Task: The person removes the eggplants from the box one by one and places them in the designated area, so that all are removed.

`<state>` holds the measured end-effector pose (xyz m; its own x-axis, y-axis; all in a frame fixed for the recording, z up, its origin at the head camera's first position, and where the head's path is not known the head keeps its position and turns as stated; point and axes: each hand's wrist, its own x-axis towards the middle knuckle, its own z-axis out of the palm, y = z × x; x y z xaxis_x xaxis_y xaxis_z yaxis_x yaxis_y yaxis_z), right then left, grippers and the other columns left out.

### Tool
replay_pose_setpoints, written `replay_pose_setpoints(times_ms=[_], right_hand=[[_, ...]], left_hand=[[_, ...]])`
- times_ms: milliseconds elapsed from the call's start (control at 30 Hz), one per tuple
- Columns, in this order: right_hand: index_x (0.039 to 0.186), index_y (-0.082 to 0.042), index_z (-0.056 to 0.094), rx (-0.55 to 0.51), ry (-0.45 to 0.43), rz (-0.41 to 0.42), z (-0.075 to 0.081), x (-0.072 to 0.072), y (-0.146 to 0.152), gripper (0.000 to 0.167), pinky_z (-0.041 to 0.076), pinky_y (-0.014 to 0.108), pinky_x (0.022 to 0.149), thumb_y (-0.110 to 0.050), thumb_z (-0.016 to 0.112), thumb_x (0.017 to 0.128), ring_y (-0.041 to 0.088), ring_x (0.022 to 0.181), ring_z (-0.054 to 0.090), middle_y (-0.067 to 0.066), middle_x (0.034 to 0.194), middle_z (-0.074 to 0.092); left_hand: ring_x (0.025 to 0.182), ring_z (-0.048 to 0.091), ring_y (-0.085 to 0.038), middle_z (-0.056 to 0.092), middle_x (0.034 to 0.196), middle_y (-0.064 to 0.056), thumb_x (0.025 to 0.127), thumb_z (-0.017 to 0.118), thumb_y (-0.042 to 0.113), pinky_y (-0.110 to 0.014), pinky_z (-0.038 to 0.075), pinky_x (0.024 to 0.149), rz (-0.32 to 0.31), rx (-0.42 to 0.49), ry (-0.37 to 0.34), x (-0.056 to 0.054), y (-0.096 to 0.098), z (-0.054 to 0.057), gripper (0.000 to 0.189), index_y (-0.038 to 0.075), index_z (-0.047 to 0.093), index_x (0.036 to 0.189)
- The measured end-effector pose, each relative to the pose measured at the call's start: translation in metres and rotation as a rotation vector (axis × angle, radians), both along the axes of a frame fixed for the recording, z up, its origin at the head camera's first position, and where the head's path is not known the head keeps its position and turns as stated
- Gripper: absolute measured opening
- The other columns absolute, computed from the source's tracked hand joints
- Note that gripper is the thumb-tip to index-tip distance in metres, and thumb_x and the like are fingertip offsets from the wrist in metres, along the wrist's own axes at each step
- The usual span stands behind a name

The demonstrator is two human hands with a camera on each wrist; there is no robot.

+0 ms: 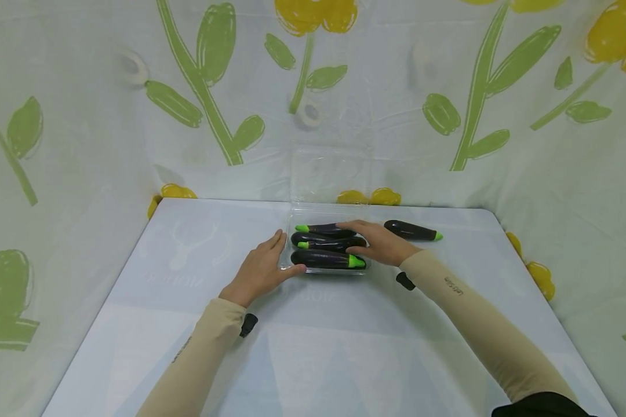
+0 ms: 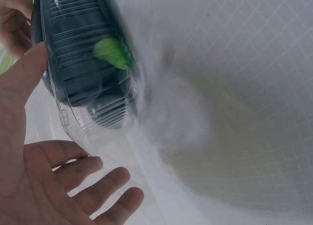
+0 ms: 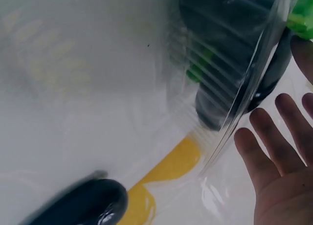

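Several glossy dark eggplants (image 1: 320,259) with bright green stem ends lie side by side in a clear plastic clamshell box (image 1: 336,271), its lid (image 1: 330,174) raised at the back. At the box's left side is my left hand (image 1: 258,269), fingers extended and thumb at the near left corner. In the left wrist view, that thumb overlaps the rim of the ribbed box (image 2: 73,115). From the right, my right hand (image 1: 383,244) reaches over the box, its fingers spread on the right ends of the eggplants. The right wrist view shows those fingers straight beside the rim.
One more eggplant (image 1: 409,230) lies outside the box on the white table (image 1: 313,347), just behind and right of the right hand. A flower-printed curtain (image 1: 375,116) encloses the table's back and sides.
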<state>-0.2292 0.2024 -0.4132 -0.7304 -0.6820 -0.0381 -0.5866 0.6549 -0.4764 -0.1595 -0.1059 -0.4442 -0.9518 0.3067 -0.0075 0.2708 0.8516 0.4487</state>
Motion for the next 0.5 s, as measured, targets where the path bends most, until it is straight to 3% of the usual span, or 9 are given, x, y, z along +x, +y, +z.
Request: replay_pose_setpoints(times_ms=[500], right_hand=[[0.149,-0.014,0.053,0.118,0.094,0.070,-0.0067,-0.0024,-0.0111,0.053,0.047,0.043,0.107,-0.019,0.069,0.098,0.027,0.132,0.055,0.008,0.145,0.057]], left_hand=[[0.148,0.030,-0.038,0.022,0.165,-0.019,0.090,0.060,0.070,-0.051,0.031,0.118,-0.009,0.002,-0.005,-0.0022,-0.0008,-0.0008,0.105,-0.003,0.026,0.157]])
